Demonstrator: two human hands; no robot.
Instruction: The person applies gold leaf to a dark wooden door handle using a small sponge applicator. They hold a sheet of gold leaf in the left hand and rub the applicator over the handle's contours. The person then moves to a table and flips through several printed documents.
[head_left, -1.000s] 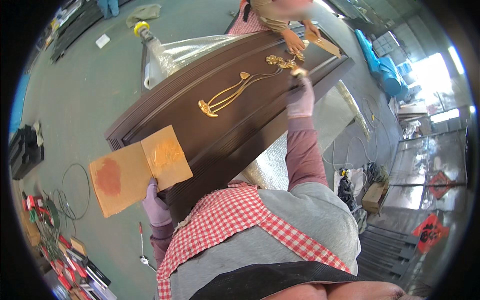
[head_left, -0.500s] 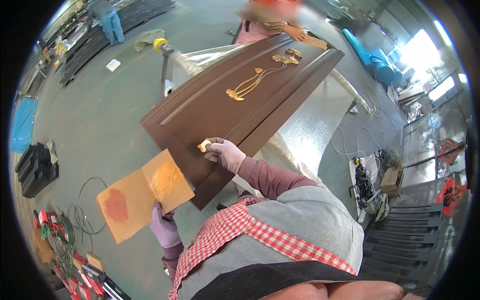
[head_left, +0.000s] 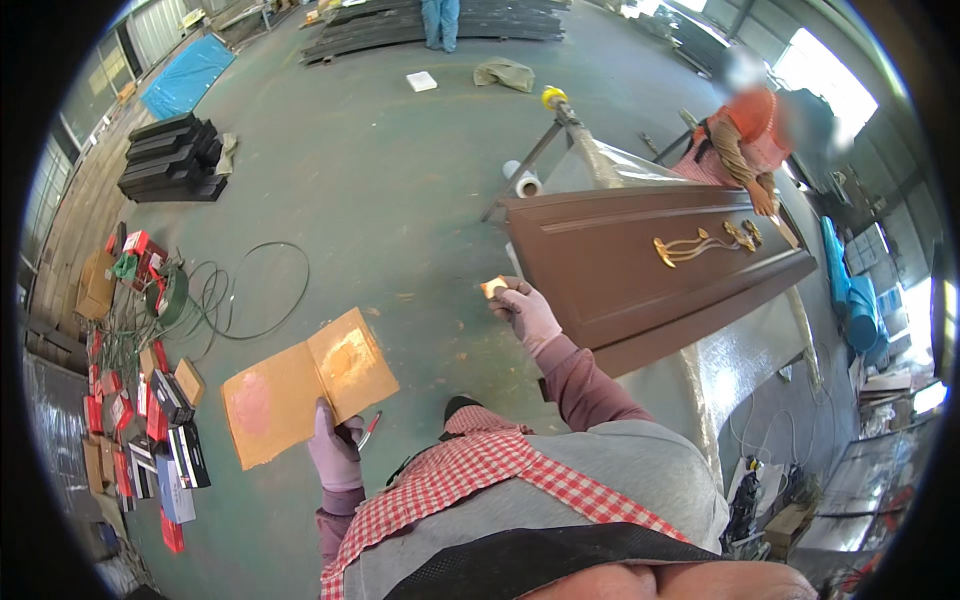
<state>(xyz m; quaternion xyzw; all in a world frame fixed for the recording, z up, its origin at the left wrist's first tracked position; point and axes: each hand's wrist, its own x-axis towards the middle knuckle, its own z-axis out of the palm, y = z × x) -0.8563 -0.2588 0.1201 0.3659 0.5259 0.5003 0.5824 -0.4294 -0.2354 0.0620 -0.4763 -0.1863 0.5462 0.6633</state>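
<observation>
My left hand (head_left: 334, 447), in a light purple glove, is closed on the lower edge of a folded sheet of cardboard (head_left: 284, 412). A gold paint smear lies on its right half and a reddish patch on its left half. Between the gloved fingers of my right hand (head_left: 530, 318) is a small piece of sponge (head_left: 494, 287), stained at its edge. That hand is just left of a brown door panel (head_left: 620, 265), apart from the cardboard. Gold flower-shaped ornament (head_left: 690, 245) decorates the panel. A thin red-and-metal object (head_left: 370, 428) shows beside my left hand; whether held is unclear.
The panel rests on a wrapped stand (head_left: 700, 400). Another person (head_left: 740, 140) stands at its far end, a hand on it. Red boxes (head_left: 150, 410) and a green cable (head_left: 300, 262) lie on the left floor. Black stacked profiles (head_left: 172, 160) and a film roll (head_left: 525, 182) stand beyond.
My view has turned left, so the panel now appears farther right. My right hand, over the panel's near end before, is now off its left side with the sponge. My left hand keeps the cardboard.
</observation>
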